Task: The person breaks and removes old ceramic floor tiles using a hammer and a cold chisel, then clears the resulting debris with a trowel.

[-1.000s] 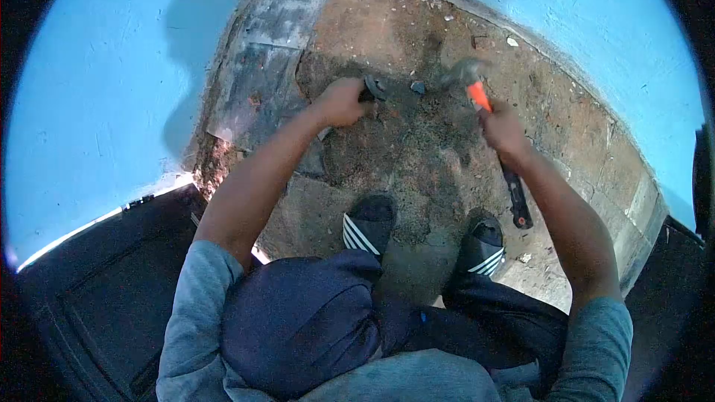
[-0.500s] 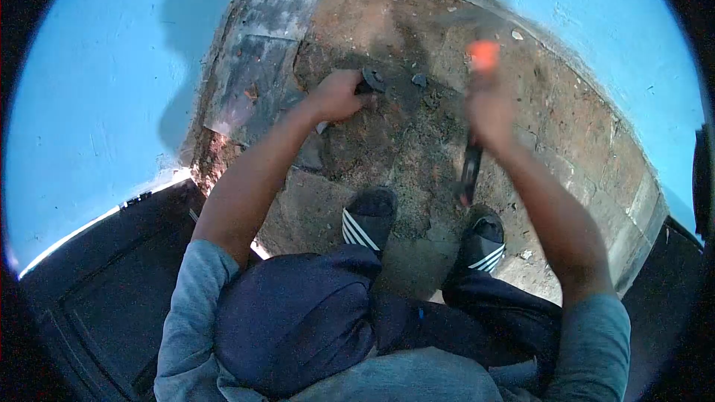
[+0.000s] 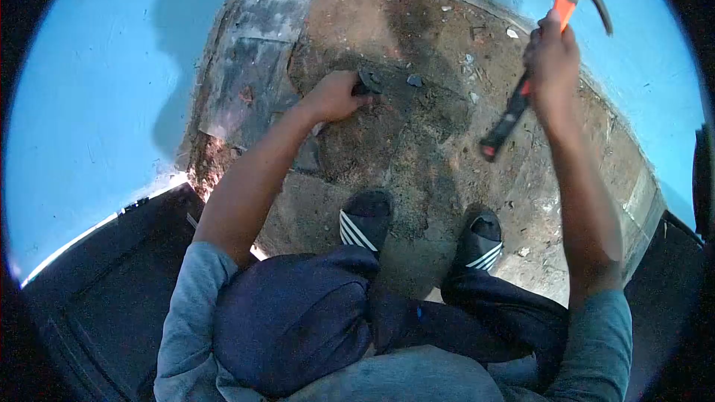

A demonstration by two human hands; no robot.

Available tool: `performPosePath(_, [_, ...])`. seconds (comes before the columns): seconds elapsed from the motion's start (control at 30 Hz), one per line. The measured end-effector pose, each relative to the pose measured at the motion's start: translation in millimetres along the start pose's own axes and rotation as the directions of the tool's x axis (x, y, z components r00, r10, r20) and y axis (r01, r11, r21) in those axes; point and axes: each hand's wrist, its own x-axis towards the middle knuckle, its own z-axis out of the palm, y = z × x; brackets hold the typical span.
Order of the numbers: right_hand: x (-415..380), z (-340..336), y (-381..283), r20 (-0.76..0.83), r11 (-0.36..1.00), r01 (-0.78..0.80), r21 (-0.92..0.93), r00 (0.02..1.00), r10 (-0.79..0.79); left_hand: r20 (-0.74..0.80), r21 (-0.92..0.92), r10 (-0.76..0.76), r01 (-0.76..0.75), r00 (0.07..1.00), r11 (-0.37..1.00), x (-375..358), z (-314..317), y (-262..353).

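My left hand [image 3: 335, 97] is closed around a dark chisel [image 3: 369, 81] low over the broken floor. Only its rounded dark top shows past my fingers; the working end is hidden. Up at the right, my right hand [image 3: 555, 59] grips a claw hammer [image 3: 564, 9] by its orange and black handle. The hammer's metal head is raised near the blue wall, well apart from the chisel. A small grey chip [image 3: 414, 80] lies on the floor just right of the chisel.
Dark grey tiles [image 3: 257, 67] remain at the left of the rough floor [image 3: 424, 141]. Blue walls [image 3: 89, 97] meet in the far corner. My feet in striped slides [image 3: 366, 216] stand close below my hands. A dark door panel [image 3: 112, 283] is at the lower left.
My right hand has swung the hammer up and to the right, away from the floor. My left hand stays on the chisel in nearly the same place.
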Motion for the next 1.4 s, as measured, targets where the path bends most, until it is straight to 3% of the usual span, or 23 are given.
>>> performPosePath(0.03, [-20.7, 8.7, 11.0, -0.028, 0.997, 0.014, -0.075, 0.999, -0.016, 0.017, -0.016, -0.006, 0.007, 1.0, 1.0, 1.9, 0.5, -2.4])
performPosePath(0.07, [-38.8, 28.1, 49.8, -0.145, 0.896, 0.14, -0.421, 0.965, -0.219, 0.012, -0.006, 0.002, -0.002, 1.0, 1.0, 4.1, 2.5, -5.6])
performPosePath(0.1, [-69.9, 43.5, 45.8, 0.108, 0.856, -0.028, -0.517, 0.989, 0.098, 0.007, 0.004, 0.009, -0.009, 1.0, 1.0, 6.2, 6.1, -10.2])
performPosePath(0.13, [-100.9, 59.1, 41.3, 0.343, 0.739, -0.077, -0.669, 0.851, 0.399, 0.005, 0.016, 0.016, -0.016, 1.0, 1.0, 6.0, 8.7, -12.3])
performPosePath(0.2, [-112.2, 64.2, 48.3, 0.534, 0.822, -0.007, -0.569, 0.758, 0.375, -0.016, 0.054, 0.006, -0.005, 1.0, 0.999, 3.3, 3.0, -5.7])
performPosePath(0.3, [-113.8, 46.9, 60.8, 0.575, 0.868, -0.067, -0.492, 0.724, 0.382, -0.059, 0.042, 0.072, -0.069, 0.996, 0.997, 3.6, 11.1, -11.1])
performPosePath(0.4, [-109.9, 23.5, 60.6, 0.549, 0.833, 0.016, -0.553, 0.759, 0.35, -0.058, -0.063, 0.078, -0.081, 0.995, 0.995, -4.8, 2.9, -13.6])
performPosePath(0.43, [-103.7, 19.7, 63.9, 0.528, 0.807, -0.016, -0.591, 0.748, 0.402, -0.044, -0.11, 0.063, -0.068, 0.997, 0.992, -10.1, -4.8, -9.9])
performPosePath(0.53, [-95.8, 11.9, 73.5, 0.436, 0.734, -0.125, -0.668, 0.734, 0.521, -0.211, -0.218, 0.031, -0.078, 0.977, 0.973, -22.3, -21.2, -17.6])
performPosePath(0.63, [-93.5, 11.4, 80.5, 0.355, 0.718, -0.198, -0.668, 0.763, 0.541, -0.159, -0.123, -0.052, 0.032, 0.986, 0.992, -18.4, -40.5, -32.0])
performPosePath(0.73, [-84.9, 15.1, 80.9, 0.387, 0.723, -0.167, -0.67, 0.753, 0.532, -0.326, -0.203, 0.117, -0.191, 0.938, 0.96, -11.2, -24.9, -53.1])
performPosePath(0.83, [-84.5, 16.1, 73.7, 0.424, 0.747, -0.133, -0.651, 0.753, 0.503, -0.279, -0.06, 0.06, -0.08, 0.958, 0.995, 1.2, -16.6, -56.3])
performPosePath(0.87, [-87.5, 18.3, 79.8, 0.423, 0.759, -0.143, -0.635, 0.758, 0.497, -0.262, -0.174, 0.026, -0.074, 0.965, 0.982, -5.6, -19.0, -41.9])
performPosePath(1.07, [-97.4, 23.8, 59.9, 0.442, 0.776, -0.121, -0.619, 0.764, 0.471, -0.175, 0.058, -0.053, 0.064, 0.983, 0.996, 4.7, -18.3, -28.0])
performPosePath(1.2, [-92.5, 23.9, 75.3, 0.446, 0.779, -0.125, -0.614, 0.76, 0.473, -0.194, 0.025, 0.006, -0.001, 0.981, 1.0, 14.9, -15.7, -22.5])
performPosePath(1.4, [-70.7, 9.3, 89.1, 0.356, 0.816, -0.338, -0.469, 0.774, 0.524, -0.099, 0.054, 0.015, -0.01, 0.995, 0.998, 30.6, 9.2, -38.6])
